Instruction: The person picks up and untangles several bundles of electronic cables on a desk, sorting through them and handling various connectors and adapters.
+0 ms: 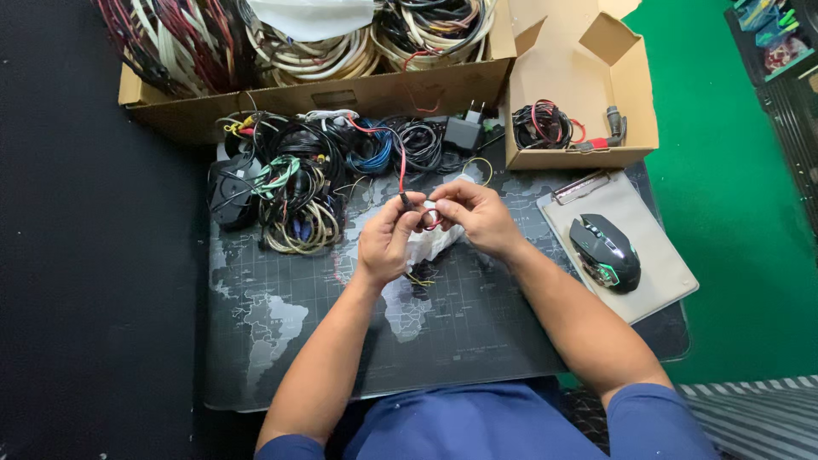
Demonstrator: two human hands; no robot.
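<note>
Got my left hand (pixel 385 240) pinched shut on the black end of a thin red wire (pixel 402 175), which runs up past my fingers to the tangled heap of dark cables (pixel 324 170) just beyond. My right hand (pixel 475 215) is closed on its red loop, touching the left, above a white wad (pixel 430 245) on the map-print desk mat (pixel 460 332)

Desk mat (pixel 477 332): matt cloth-like surface, dark with pale map print. Large box (pixel 341 98) and small box (pixel 626 94): plain brown cardboard, dull, raw cut edges. Red wire (pixel 402 166): smooth plastic sheath, slight sheen. Cable pile (pixel 298 183): mixed rubbery plastic jackets. Mouse (pixel 605 253): black plastic, glossy patches. Clipboard (pixel 630 230): matt beige board, shiny metal clip. Sleeves (pixel 656 417): blue woven cloth.
</note>
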